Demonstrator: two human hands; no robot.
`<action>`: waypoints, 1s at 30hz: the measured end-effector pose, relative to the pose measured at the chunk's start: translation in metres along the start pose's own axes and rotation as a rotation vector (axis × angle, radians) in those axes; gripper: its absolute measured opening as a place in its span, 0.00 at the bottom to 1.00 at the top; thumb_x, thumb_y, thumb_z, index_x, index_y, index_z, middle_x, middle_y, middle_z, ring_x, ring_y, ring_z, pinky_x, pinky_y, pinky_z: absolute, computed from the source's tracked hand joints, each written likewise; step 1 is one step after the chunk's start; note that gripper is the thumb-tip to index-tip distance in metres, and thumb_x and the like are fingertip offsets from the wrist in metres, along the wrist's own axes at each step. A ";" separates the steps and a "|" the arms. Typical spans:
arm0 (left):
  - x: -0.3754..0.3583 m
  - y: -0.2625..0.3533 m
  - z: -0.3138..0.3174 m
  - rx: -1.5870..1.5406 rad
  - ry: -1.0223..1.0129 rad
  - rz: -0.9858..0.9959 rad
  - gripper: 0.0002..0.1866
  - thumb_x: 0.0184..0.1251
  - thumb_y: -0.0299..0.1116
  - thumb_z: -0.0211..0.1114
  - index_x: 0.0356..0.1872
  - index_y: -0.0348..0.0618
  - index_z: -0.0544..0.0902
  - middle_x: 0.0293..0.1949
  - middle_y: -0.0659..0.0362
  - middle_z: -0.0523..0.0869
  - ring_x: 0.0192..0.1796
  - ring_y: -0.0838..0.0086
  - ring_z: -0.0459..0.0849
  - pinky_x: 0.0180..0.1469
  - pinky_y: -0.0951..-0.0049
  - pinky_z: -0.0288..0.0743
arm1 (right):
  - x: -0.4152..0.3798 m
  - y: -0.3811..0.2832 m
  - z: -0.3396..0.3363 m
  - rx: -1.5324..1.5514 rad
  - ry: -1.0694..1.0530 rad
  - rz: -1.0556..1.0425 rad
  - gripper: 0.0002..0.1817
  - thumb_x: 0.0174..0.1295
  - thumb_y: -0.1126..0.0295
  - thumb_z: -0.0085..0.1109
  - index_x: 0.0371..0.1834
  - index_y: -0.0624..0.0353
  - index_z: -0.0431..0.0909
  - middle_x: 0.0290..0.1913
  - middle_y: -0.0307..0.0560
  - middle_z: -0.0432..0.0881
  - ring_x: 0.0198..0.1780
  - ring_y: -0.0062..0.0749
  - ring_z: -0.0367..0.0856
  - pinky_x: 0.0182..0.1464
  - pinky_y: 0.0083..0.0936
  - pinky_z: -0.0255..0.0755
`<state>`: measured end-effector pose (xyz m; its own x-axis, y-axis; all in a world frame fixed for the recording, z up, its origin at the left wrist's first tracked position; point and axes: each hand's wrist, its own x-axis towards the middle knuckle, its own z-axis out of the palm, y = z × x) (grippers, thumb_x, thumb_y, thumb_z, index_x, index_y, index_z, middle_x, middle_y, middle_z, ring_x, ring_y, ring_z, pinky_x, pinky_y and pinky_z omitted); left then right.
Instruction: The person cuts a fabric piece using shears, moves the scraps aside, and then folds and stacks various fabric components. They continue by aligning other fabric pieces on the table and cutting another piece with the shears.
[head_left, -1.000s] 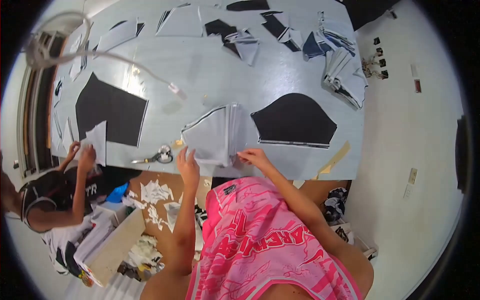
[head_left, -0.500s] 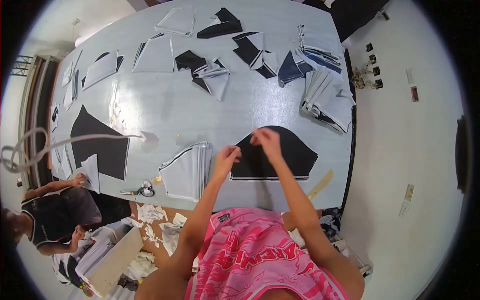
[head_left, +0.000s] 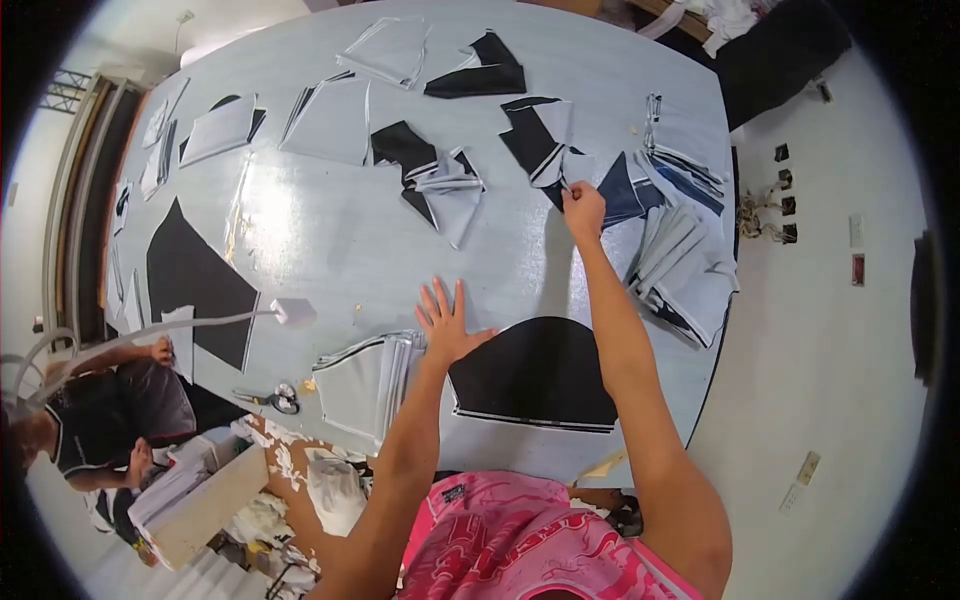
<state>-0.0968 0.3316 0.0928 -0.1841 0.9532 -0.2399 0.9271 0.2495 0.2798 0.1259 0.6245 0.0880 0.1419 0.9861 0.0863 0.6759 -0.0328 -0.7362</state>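
My left hand (head_left: 447,322) lies flat on the table with fingers spread, between a stack of grey fabric pieces (head_left: 365,378) and a black curved fabric piece (head_left: 535,372). My right hand (head_left: 583,208) is stretched far out and pinches the edge of a black-and-grey folded fabric piece (head_left: 540,140) near the far right. A navy fabric piece (head_left: 620,195) lies just right of that hand.
Grey table (head_left: 330,240) is covered with cut fabric: a big black panel (head_left: 195,285) at left, a grey pile (head_left: 685,265) at right. Scissors (head_left: 270,400) lie at the near edge. Another person (head_left: 95,420) crouches at lower left by a box (head_left: 200,505) and scraps.
My right hand has left the black curved piece and reached forward to the folded piece. My left hand has flattened on the table. The view has tilted toward the table's far side.
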 end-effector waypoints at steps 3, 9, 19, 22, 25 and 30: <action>-0.001 0.000 0.001 0.001 0.042 -0.006 0.71 0.45 0.84 0.63 0.85 0.56 0.41 0.83 0.38 0.29 0.82 0.35 0.24 0.73 0.23 0.27 | -0.013 -0.004 -0.019 0.219 0.085 -0.002 0.13 0.56 0.59 0.76 0.33 0.56 0.86 0.30 0.50 0.85 0.32 0.40 0.83 0.38 0.32 0.74; -0.004 0.002 0.005 -0.056 0.008 0.077 0.67 0.43 0.83 0.66 0.83 0.60 0.53 0.83 0.39 0.43 0.83 0.37 0.34 0.75 0.24 0.36 | -0.096 -0.049 -0.091 0.683 0.022 -0.216 0.11 0.68 0.68 0.69 0.39 0.67 0.84 0.35 0.44 0.85 0.37 0.27 0.80 0.43 0.27 0.76; -0.182 0.169 -0.073 -0.898 0.622 0.247 0.40 0.60 0.35 0.76 0.73 0.40 0.68 0.67 0.43 0.75 0.69 0.50 0.75 0.72 0.58 0.67 | -0.321 -0.140 -0.203 0.826 -0.052 -0.017 0.14 0.72 0.73 0.62 0.57 0.61 0.74 0.43 0.41 0.76 0.44 0.27 0.76 0.45 0.24 0.74; -0.223 0.172 -0.087 -0.952 0.823 0.212 0.29 0.60 0.28 0.74 0.62 0.33 0.77 0.56 0.44 0.83 0.58 0.51 0.83 0.62 0.60 0.76 | -0.385 -0.183 -0.263 0.952 -0.156 -0.020 0.20 0.73 0.73 0.61 0.67 0.59 0.75 0.41 0.43 0.78 0.43 0.28 0.76 0.45 0.28 0.75; -0.256 0.163 -0.110 -1.020 0.722 0.270 0.24 0.55 0.17 0.65 0.57 0.32 0.79 0.50 0.45 0.86 0.52 0.53 0.87 0.55 0.63 0.81 | -0.410 -0.153 -0.266 0.917 -0.173 -0.028 0.18 0.74 0.74 0.57 0.66 0.60 0.78 0.47 0.44 0.83 0.47 0.26 0.80 0.47 0.24 0.75; -0.290 0.145 -0.114 -1.001 0.657 0.330 0.25 0.51 0.14 0.60 0.55 0.34 0.81 0.46 0.46 0.87 0.50 0.54 0.88 0.53 0.63 0.80 | -0.444 -0.129 -0.295 1.047 -0.270 0.097 0.12 0.75 0.71 0.56 0.56 0.62 0.83 0.53 0.44 0.84 0.50 0.27 0.82 0.50 0.22 0.76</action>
<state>0.0537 0.1108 0.3095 -0.3857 0.8280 0.4069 0.3564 -0.2731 0.8935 0.1889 0.1425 0.3424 -0.0887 0.9943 -0.0595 -0.3001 -0.0836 -0.9502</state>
